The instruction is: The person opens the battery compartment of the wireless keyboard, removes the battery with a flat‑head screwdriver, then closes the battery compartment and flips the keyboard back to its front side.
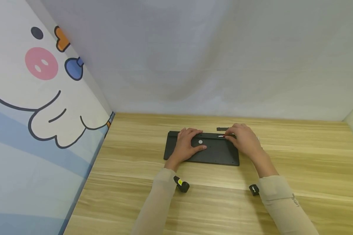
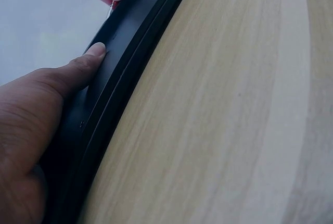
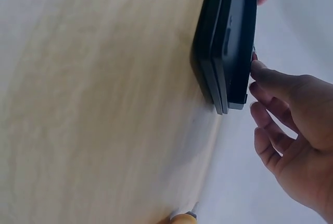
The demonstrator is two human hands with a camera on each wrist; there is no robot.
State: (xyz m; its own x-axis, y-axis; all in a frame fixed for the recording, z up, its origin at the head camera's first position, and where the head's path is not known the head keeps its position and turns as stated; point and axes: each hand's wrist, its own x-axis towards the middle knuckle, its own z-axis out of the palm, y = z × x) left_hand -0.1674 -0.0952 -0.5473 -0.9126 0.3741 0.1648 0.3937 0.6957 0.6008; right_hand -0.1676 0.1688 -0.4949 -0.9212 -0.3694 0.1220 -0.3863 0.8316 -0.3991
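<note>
A black keyboard (image 1: 214, 153) lies face down on the wooden table, its raised battery ridge along the far side. My left hand (image 1: 186, 143) holds it left of centre, fingers over the ridge and thumb (image 2: 86, 65) on the flat underside; its fingertips are hidden in the left wrist view. At the right part of the ridge my right hand (image 1: 243, 138) pinches a small red-and-silver battery (image 1: 221, 136) between thumb and fingers, at the slot. Most of the battery is covered by the fingers. In the right wrist view, the other fingers (image 3: 268, 148) are loosely bent beside the keyboard's end.
A narrow black cover strip (image 1: 222, 129) lies just beyond the keyboard. The right wrist view shows part of a screwdriver with an orange handle (image 3: 183, 219) on the table. A pale wall (image 1: 223, 81) rises behind the table, and a cartoon-printed panel (image 1: 85, 140) borders the left.
</note>
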